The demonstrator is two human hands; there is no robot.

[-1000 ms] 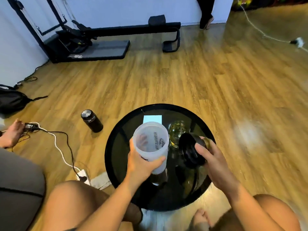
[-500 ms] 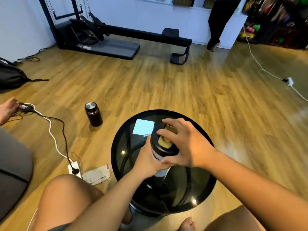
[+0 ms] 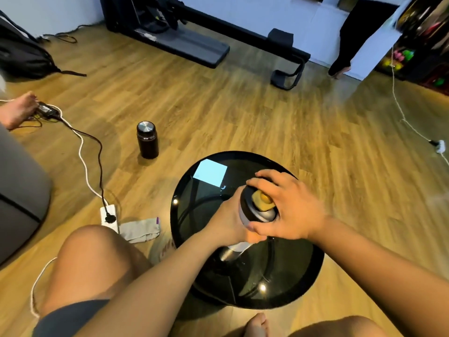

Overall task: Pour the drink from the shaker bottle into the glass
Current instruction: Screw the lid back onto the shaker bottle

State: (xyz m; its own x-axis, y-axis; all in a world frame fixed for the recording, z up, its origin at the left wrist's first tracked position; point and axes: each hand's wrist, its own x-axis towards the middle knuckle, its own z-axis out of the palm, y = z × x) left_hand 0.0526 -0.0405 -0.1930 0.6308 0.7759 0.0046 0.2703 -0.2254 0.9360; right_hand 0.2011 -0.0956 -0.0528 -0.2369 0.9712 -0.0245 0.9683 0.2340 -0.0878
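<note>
Black glass table (image 3: 184,215) on tan wood-grain floor (image 3: 267,122); black lid (image 3: 250,203) with a yellow cap (image 3: 262,199) (shaker (image 3: 239,245) whitish); dark flask (image 3: 147,139) at ten o'clock.

Translucent white plastic shaker bottle (image 3: 243,216) upright on round black glass side table (image 3: 301,283). Left hand (image 3: 229,223) wraps bottle body. Right hand (image 3: 289,210) cups black screw lid with yellow flip cap (image 3: 260,203), fingers curled over rim. Pale blue square paper note (image 3: 210,172) on table's far edge. Dark cylindrical steel-capped flask (image 3: 147,139) on wood floor, left of table. Glass hidden behind right hand.
</note>
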